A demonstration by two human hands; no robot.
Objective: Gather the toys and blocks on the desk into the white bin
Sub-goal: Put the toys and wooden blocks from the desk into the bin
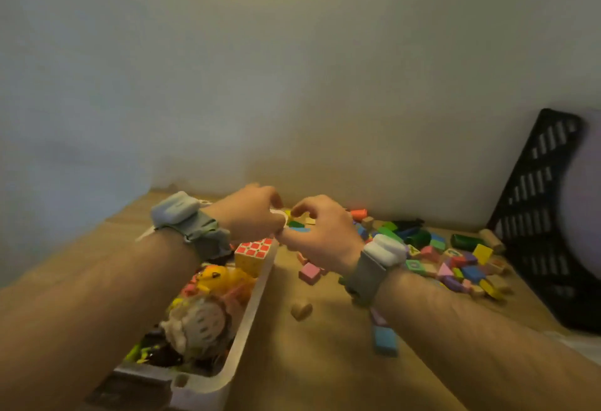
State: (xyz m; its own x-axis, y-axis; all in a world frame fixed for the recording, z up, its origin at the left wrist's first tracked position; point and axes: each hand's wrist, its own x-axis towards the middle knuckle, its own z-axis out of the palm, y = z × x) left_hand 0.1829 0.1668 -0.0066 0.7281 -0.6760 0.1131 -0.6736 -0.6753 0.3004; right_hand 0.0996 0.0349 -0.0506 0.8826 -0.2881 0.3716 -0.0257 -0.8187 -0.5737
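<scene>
The white bin (250, 309) lies at the lower left and holds a Rubik's cube (253, 253), a yellow toy (221, 277) and a plush toy (198, 319). My left hand (250, 212) is curled around the bin's far right corner. My right hand (318, 231) meets it there, fingers bent in a loop over small blocks; the blur hides whether it holds anything. A pile of coloured blocks (455, 261) spreads to the right on the wooden desk (325, 362). A pink block (309, 272), a plain wooden piece (300, 309) and a blue block (385, 340) lie apart.
A black slotted crate (536, 215) leans against the wall at the right edge of the desk. The wall runs close behind the hands. Both wrists carry grey bands with white modules.
</scene>
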